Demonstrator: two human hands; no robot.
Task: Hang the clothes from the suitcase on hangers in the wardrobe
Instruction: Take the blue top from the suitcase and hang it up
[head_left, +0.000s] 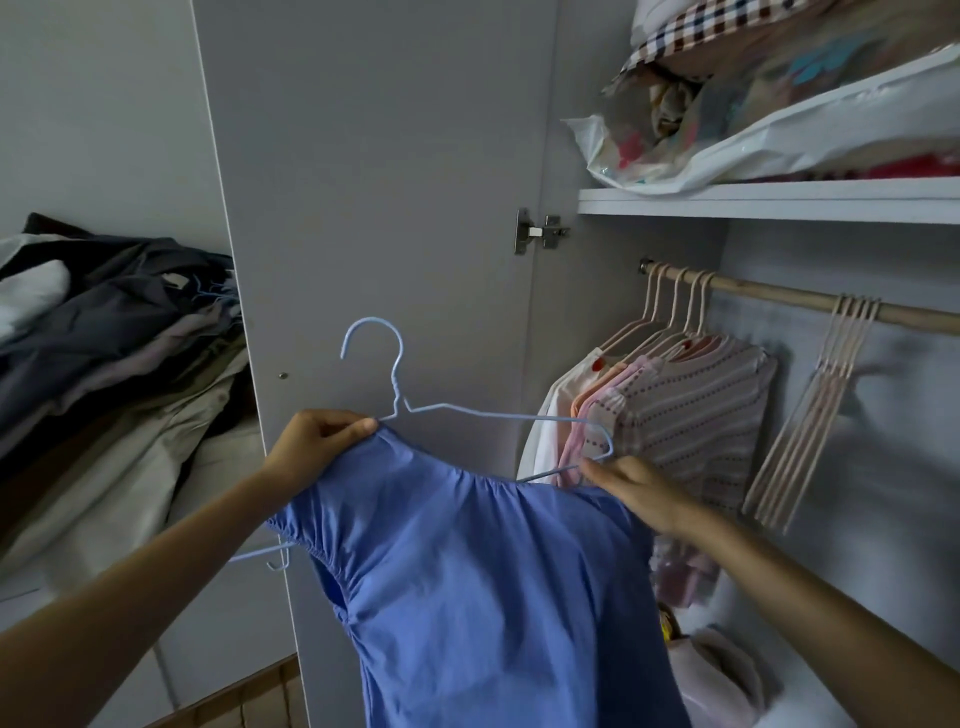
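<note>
A blue top (478, 582) hangs in front of me, partly threaded on a light blue wire hanger (397, 384) whose hook points up. My left hand (317, 441) pinches the neckline and the hanger's left shoulder together. My right hand (634, 488) grips the top's right shoulder, where the hanger's right end (605, 447) sticks out bare. To the right, a wooden rail (779, 296) runs across the wardrobe. It carries several small pink and striped garments (691, 415) on cream hangers. No suitcase is visible.
The open wardrobe door (384, 208) stands just behind the hanger. Several empty cream hangers (815, 410) dangle from the rail farther right. A shelf (769, 200) above holds bags of bedding. Dark and beige clothes (114, 353) are piled at left. Folded pink items (717, 675) lie low in the wardrobe.
</note>
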